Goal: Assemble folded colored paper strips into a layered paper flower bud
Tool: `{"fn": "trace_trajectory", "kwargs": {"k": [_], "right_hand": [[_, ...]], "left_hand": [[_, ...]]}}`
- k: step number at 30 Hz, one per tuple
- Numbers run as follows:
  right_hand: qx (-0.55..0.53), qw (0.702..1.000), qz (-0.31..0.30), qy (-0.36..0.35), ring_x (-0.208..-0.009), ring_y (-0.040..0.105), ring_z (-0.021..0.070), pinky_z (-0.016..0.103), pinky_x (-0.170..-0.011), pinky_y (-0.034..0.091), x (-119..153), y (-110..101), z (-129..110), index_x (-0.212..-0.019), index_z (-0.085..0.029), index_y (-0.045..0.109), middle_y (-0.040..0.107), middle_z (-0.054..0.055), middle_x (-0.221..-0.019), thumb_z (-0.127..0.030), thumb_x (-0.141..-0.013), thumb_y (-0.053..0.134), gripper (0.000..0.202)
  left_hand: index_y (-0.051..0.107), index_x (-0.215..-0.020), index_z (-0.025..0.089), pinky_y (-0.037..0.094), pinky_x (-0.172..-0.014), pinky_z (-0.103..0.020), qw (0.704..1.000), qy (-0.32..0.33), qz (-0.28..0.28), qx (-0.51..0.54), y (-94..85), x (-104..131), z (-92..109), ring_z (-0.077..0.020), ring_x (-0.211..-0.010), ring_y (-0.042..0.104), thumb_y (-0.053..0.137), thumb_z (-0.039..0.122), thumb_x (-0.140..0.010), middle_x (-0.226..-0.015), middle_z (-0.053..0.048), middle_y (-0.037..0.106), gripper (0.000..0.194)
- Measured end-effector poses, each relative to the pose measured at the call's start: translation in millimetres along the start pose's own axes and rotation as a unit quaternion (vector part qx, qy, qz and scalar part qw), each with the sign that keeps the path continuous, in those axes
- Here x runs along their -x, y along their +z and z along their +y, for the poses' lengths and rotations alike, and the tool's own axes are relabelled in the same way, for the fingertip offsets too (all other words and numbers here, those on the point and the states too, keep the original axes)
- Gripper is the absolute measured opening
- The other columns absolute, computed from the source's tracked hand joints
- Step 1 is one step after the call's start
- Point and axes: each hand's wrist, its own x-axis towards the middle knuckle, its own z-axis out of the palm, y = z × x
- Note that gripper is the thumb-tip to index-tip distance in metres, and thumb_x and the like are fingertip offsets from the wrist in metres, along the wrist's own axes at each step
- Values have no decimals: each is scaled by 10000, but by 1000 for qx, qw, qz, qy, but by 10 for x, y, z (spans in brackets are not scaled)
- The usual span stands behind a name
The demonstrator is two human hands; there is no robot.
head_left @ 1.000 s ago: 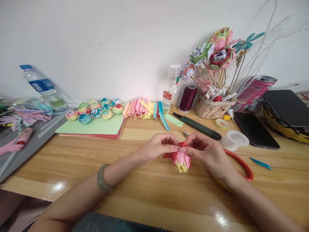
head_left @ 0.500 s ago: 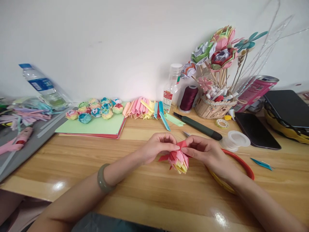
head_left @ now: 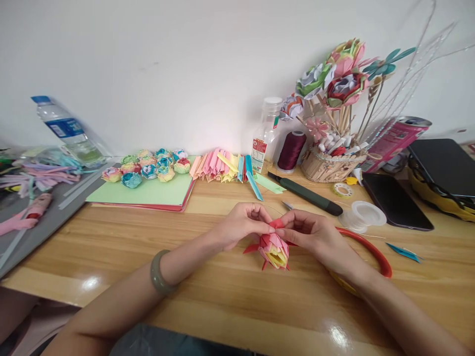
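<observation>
A paper flower [head_left: 273, 249] with red outer petals, pink ones inside them and a yellow centre hangs between my hands over the table. My left hand [head_left: 247, 225] pinches its red paper at the top from the left, a ring on one finger. From the other side my right hand [head_left: 315, 235] grips the same red paper between thumb and fingers. The flower's opening tilts down toward me. Under my right hand and wrist lie scissors with red and yellow handles [head_left: 378, 252], partly covered.
Behind my hands are folded paper strips [head_left: 218, 165], small paper flowers on green paper [head_left: 148, 193], a dark green craft knife [head_left: 308, 195] and a clear wire spool [head_left: 361, 217]. A glass bottle [head_left: 264, 138], purple thread [head_left: 292, 151] and a flower basket [head_left: 319, 168] stand by the wall.
The flower has tipped so that its yellow centre faces me more. Both hands keep their pinch on it, with a slight shift of the fingers.
</observation>
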Motion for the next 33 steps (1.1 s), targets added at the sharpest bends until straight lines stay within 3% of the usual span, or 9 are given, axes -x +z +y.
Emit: {"fn": "trace_trajectory", "kwargs": {"k": [5,9,13,19,22,25,28,30,33], "right_hand": [[82,995,32,-53,-601,564,137,263,-545,439,2,19,59,-715,-173,579,635,19,-682,-393,-738,633,228],[207,970,66,-112,-585,547,140,271,-547,430,30,41,72,-742,-188,580,642,17,-676,-365,-797,569,185],[224,965,48,-132,-614,591,155,276,-572,453,52,47,58,-883,-197,605,677,21,-707,-359,-836,522,188],[297,928,78,-212,-612,592,152,274,-572,453,67,40,76,-803,-211,605,669,21,-727,-264,-841,507,117],[317,902,127,-264,-611,596,166,287,-561,449,63,15,90,-781,-220,590,654,30,-695,-214,-829,509,94],[313,881,152,-319,-659,613,180,305,-592,459,65,-16,97,-770,-235,577,661,37,-721,-152,-815,516,112],[282,876,133,-369,-760,623,183,316,-669,469,77,-23,83,-787,-251,576,671,34,-841,-98,-795,534,159],[262,882,148,-363,-848,603,193,327,-726,458,84,-15,51,-808,-254,581,643,41,-940,-112,-785,556,147],[198,934,171,-243,-802,570,187,309,-683,440,77,-3,-16,-840,-242,584,605,36,-891,-233,-814,551,42]], "left_hand": [[543,-583,124,402,-479,-196,999,13,30,-6,17,-7,-33,-75,-472,537,689,148,-527,-522,22,585,158],[554,-597,127,435,-526,-214,995,64,41,-61,4,-17,-65,-87,-517,559,666,148,-570,-557,10,602,117],[568,-612,135,440,-545,-221,988,93,34,-122,-7,-2,-75,-97,-551,567,636,163,-617,-592,3,612,74],[578,-639,139,416,-542,-215,975,120,59,-176,-7,31,-55,-100,-575,557,617,138,-637,-655,-4,614,39],[602,-843,154,444,-632,-234,995,84,3,-60,-20,18,-23,-106,-662,585,661,208,-662,-818,-26,636,197],[587,-968,175,453,-715,-265,993,-2,-102,56,-30,2,-10,-135,-789,595,728,308,-625,-923,-48,625,395],[587,-923,155,450,-716,-288,976,-33,-214,0,-27,1,-24,-155,-803,581,749,357,-595,-892,-57,611,418],[556,-972,161,444,-761,-308,979,12,-193,-69,-21,8,-38,-168,-855,566,750,330,-592,-929,-63,595,459],[475,-1124,187,427,-837,-355,969,131,-51,-205,-16,19,-52,-205,-962,532,754,316,-583,-1080,-93,545,622]]}}
